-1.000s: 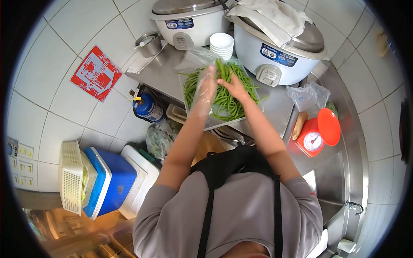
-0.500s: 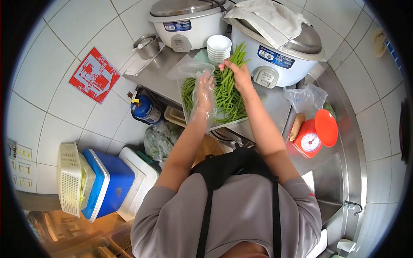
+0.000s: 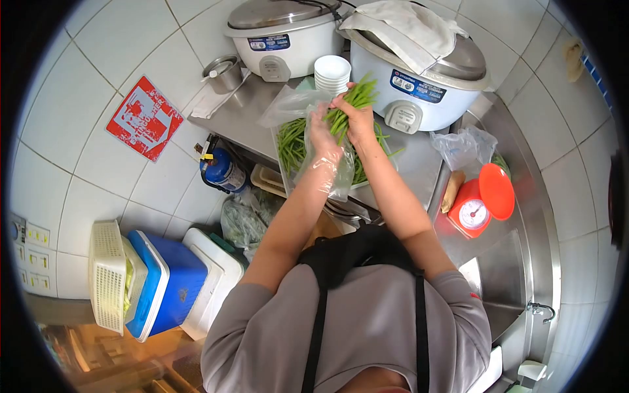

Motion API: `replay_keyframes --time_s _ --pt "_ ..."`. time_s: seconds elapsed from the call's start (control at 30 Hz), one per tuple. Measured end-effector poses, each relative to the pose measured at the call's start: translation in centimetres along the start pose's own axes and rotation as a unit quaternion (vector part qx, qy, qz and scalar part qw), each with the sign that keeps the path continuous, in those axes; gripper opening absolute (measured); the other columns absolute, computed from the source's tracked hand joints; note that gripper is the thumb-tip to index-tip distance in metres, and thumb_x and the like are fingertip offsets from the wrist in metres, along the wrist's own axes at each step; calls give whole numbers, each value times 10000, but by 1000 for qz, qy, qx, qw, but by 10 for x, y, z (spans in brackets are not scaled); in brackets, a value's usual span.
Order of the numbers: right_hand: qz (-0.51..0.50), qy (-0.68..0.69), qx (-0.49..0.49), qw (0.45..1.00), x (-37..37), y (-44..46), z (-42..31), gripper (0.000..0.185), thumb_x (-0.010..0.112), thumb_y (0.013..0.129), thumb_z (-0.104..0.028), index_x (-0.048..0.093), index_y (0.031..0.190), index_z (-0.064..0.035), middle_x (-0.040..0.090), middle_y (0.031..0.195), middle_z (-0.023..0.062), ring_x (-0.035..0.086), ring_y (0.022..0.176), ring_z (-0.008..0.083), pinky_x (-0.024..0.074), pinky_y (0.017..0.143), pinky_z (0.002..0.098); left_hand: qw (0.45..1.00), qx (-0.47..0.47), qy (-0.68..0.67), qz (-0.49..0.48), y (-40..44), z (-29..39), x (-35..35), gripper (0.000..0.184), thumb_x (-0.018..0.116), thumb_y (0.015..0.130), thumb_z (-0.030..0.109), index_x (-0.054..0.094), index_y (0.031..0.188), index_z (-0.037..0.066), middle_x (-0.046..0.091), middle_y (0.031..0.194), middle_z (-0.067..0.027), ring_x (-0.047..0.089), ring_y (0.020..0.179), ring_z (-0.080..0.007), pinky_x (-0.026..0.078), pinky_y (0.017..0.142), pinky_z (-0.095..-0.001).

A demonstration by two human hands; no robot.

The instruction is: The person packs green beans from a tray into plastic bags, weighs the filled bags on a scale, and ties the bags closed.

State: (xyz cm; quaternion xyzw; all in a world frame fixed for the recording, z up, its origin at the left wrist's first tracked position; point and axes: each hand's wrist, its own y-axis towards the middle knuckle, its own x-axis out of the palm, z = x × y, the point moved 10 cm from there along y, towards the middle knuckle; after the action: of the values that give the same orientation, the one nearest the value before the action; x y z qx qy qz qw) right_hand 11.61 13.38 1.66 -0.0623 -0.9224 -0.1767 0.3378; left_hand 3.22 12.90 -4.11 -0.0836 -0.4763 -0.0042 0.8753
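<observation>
A bunch of green beans (image 3: pixel 360 93) is gripped in my right hand (image 3: pixel 358 123), its long tips pointing up and away from me. My left hand (image 3: pixel 324 139) is inside a clear plastic bag (image 3: pixel 341 171) that covers it down past the wrist. Its fingers are stretched out beside the lower part of the bunch; the film blurs whether they touch it. Under both hands, more green beans (image 3: pixel 291 141) lie in a shallow tray (image 3: pixel 280 157), which the bag and my arms partly cover.
Two rice cookers (image 3: pixel 288 49) (image 3: pixel 419 85) stand at the back, a cloth (image 3: pixel 406 29) over the right one. Stacked white bowls (image 3: pixel 332 69) sit between them. A metal pot (image 3: pixel 224 73) is at the left, a red scale (image 3: pixel 470 209) and crumpled plastic bag (image 3: pixel 464 147) at the right.
My right hand has brought the bean bunch down and left toward my bagged left hand. My left hand has shifted slightly right, and the two hands are now close together.
</observation>
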Motion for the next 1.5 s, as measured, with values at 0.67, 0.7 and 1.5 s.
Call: replay_keyframes --time_s 0.67,0.7,1.5 --pt "-136 -301 -273 904 96 -50 -202 240 692 731 -20 490 859 -38 562 780 35 538 712 113 441 659 247 782 -77 499 -366 -103 40 102 408 561 729 70 504 1127 4 571 828 -72 564 618 -152 460 608 -277" --pt "-171 -307 -239 905 99 -56 -195 237 694 729 -21 490 846 -40 560 778 31 535 722 110 438 665 249 797 -127 453 -377 -113 37 109 439 578 723 74 496 1149 0 569 843 -64 558 627 -143 458 610 -270" --pt "-187 -825 307 436 -111 -69 -73 304 622 707 -175 618 970 -22 631 956 143 594 878 275 455 762 353 441 104 758 -469 -148 -88 219 430 519 740 72 524 1167 22 533 1172 -189 533 1076 -274 403 913 -328"
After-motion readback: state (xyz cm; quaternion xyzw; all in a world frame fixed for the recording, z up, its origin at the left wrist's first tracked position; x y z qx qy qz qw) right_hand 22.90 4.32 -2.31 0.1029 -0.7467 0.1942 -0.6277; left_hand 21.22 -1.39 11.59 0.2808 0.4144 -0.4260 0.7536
